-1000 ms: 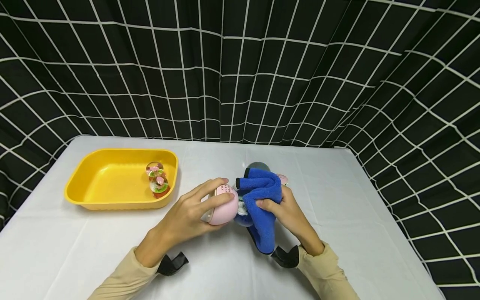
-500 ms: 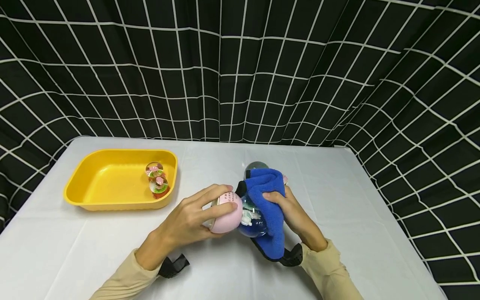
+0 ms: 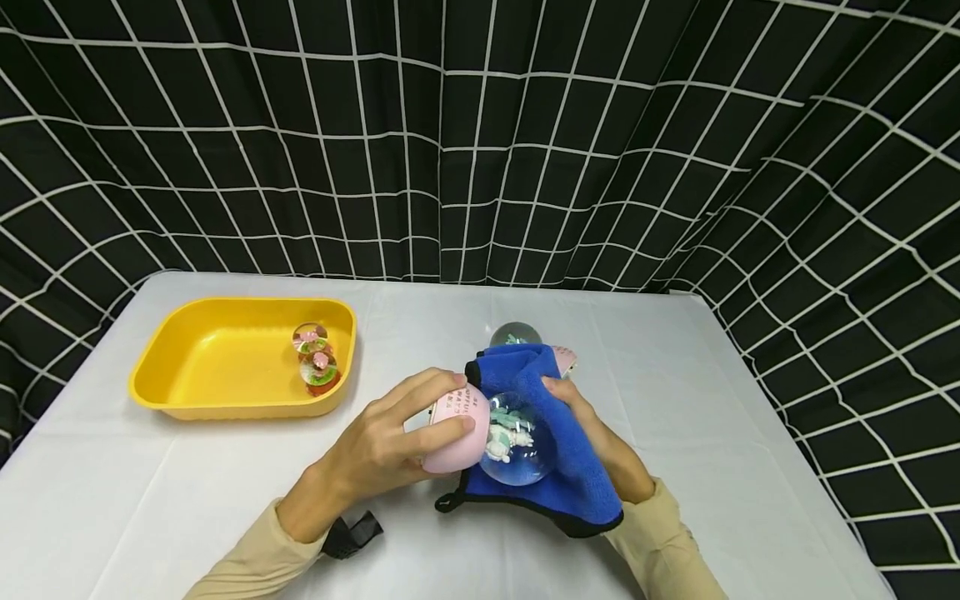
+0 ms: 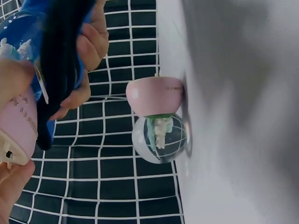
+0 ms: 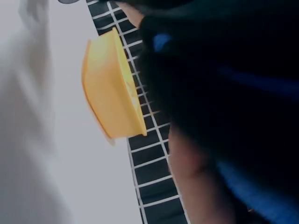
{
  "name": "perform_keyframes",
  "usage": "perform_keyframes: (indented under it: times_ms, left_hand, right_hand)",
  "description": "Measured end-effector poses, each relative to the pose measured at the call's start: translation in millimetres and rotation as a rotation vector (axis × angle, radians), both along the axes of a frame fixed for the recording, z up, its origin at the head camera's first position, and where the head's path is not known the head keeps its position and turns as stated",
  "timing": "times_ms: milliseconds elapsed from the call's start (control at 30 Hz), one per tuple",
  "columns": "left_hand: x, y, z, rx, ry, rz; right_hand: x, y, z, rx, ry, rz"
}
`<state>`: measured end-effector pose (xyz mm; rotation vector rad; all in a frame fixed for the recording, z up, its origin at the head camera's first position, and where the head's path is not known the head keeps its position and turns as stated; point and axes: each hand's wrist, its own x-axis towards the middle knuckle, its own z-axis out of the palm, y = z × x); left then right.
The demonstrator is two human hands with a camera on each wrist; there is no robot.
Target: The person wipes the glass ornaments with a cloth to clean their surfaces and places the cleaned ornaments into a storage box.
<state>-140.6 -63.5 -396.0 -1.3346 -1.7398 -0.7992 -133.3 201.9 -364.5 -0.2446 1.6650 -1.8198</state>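
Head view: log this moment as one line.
left hand: grips snow globe; right hand: grips blue cloth; second globe: on its side; yellow tray: holds two ornaments

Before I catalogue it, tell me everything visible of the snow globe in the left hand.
The snow globe has a clear, glassy-looking dome, with a white figure and greenish pieces inside, and a rounded pink base bearing small lettering. The left wrist view shows a dark opening in its pale underside. It is held sideways, dome toward the right hand. The left hand grips the base; the blue cloth lies behind the dome, apparently touching it.
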Motion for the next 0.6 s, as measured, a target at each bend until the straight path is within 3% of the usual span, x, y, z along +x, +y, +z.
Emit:
perform_keyframes:
  times_ms: [233, 367, 500, 533, 600]
  left_hand:
    - [-3.8, -7.6, -1.8, 0.029, -0.058, 0.089]
    - [-4.4, -9.0, -1.7, 0.049, -0.059, 0.116]
    - [-5.4, -7.6, -0.2, 0.068, 0.01, 0.137]
    - [-5.9, -7.1, -0.1, 0.074, 0.029, 0.146]
    - [-6.5, -6.8, -0.3, 0.085, 0.05, 0.167]
  right_hand:
    - [5.4, -2.1, -1.5, 0.157, -0.084, -0.125]
    - [2.6, 1.1, -5.3, 0.202, -0.006, -0.117]
    - [-0.1, 3.1, -7.7, 0.255, 0.113, -0.134]
    - [-0.3, 3.5, -8.9, 0.28, 0.125, -0.147]
    - [-1.2, 2.3, -10.3, 0.219, 0.081, -0.098]
